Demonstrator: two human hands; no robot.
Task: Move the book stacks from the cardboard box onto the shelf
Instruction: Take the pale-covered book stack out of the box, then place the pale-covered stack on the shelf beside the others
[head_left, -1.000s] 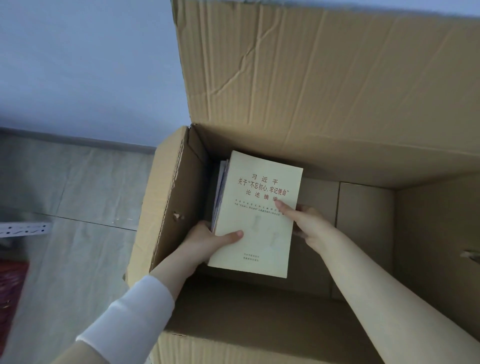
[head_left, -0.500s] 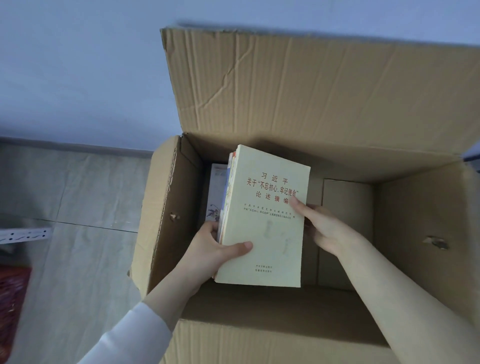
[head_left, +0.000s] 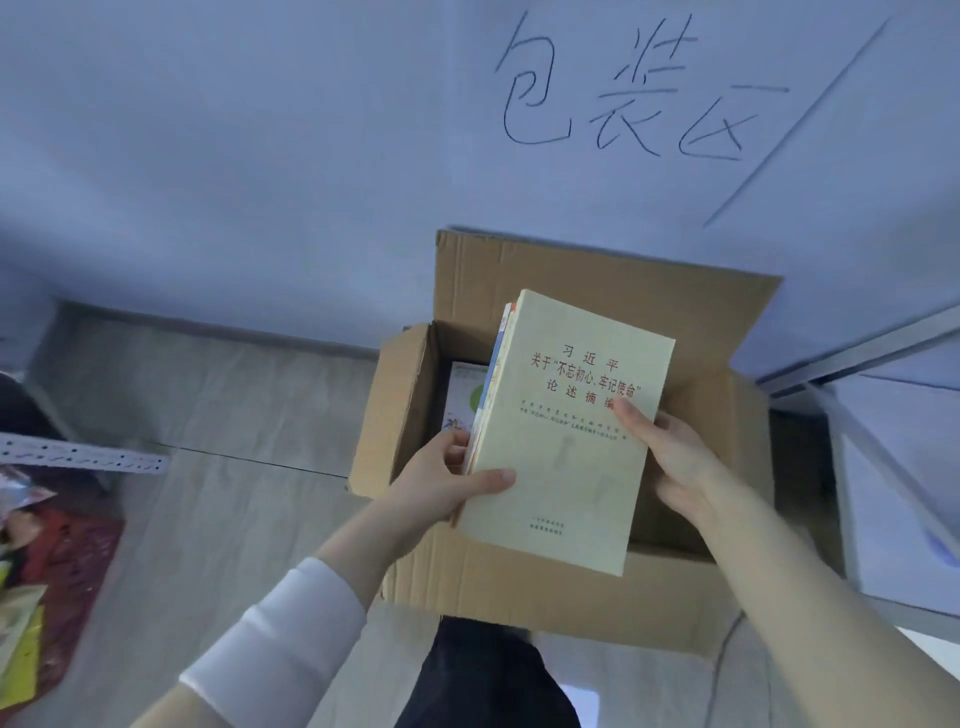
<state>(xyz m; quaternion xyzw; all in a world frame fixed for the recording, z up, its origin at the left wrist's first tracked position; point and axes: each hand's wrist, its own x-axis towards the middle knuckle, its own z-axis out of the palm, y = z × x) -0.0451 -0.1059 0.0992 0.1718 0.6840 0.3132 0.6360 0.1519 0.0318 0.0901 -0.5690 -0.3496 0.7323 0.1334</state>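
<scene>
A stack of thin books (head_left: 566, 447) with a pale yellow cover on top hangs above the open cardboard box (head_left: 550, 592). My left hand (head_left: 447, 483) grips the stack's left edge, thumb on the cover. My right hand (head_left: 670, 457) holds its right edge, thumb pressed near the red title. Inside the box, at its left wall, another book with a colourful cover (head_left: 462, 395) shows partly. A grey metal shelf (head_left: 883, 467) stands at the right, only partly in view.
The box sits on a grey tiled floor against a pale blue wall (head_left: 260, 156) with handwritten characters. A perforated metal rail (head_left: 83, 457) and a red mat with loose books (head_left: 47, 582) lie at the left. My dark trouser leg (head_left: 488, 675) is below the box.
Both hands have lifted the stack up out of the box, and the view has pulled back. A book left behind in the box has come into sight.
</scene>
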